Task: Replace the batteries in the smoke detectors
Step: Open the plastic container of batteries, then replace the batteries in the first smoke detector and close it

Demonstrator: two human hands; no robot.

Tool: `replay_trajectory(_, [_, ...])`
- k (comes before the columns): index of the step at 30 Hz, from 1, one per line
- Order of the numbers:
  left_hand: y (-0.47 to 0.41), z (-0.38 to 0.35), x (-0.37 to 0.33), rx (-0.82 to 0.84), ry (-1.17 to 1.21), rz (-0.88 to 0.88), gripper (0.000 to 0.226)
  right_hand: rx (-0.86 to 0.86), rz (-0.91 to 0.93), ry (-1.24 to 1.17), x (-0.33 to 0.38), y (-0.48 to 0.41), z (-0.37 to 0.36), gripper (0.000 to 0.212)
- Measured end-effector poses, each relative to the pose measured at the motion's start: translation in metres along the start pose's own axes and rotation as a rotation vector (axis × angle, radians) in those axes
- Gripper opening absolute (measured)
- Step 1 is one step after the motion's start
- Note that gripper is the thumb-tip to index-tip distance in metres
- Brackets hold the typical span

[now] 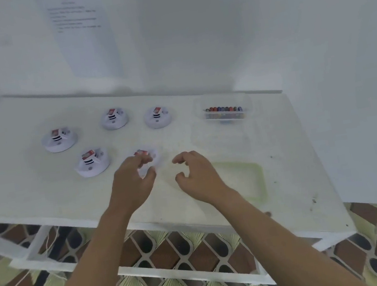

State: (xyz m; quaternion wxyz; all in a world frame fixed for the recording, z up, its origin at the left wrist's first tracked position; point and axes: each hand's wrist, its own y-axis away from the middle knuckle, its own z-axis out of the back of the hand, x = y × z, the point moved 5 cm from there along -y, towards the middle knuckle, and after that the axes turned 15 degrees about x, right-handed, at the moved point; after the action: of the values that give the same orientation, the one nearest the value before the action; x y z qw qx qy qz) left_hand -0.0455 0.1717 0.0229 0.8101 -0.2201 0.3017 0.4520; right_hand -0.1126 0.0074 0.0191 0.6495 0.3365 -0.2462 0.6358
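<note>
Several white round smoke detectors lie on the white table (283, 152), each with a red battery showing on top: one at the far left (59, 139), two at the back (114, 118) (157, 118), one nearer (92, 163). My left hand (132, 181) reaches over the nearest detector (154, 153), with fingers and thumb curled round its blurred body. My right hand (199, 173) hovers just to the right of it, fingers loosely curled and holding nothing. A clear box of batteries (224, 112) stands at the back right.
A faint clear tray with a greenish rim (260, 176) lies under and right of my right hand. A printed sheet (84, 35) hangs on the white wall behind. The table's front edge runs over a patterned tile floor (175, 256).
</note>
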Motion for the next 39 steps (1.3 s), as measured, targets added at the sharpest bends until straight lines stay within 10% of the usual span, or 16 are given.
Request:
replay_trajectory(16, [-0.021, 0.016, 0.113, 0.284, -0.45, -0.005, 0.067, 0.264, -0.205, 0.279, 0.012, -0.127, -0.055, 0.109])
replay_trajectory(39, [-0.032, 0.025, 0.098, 0.041, -0.195, -0.073, 0.04, -0.09, -0.017, -0.617, 0.011, -0.104, -0.015, 0.086])
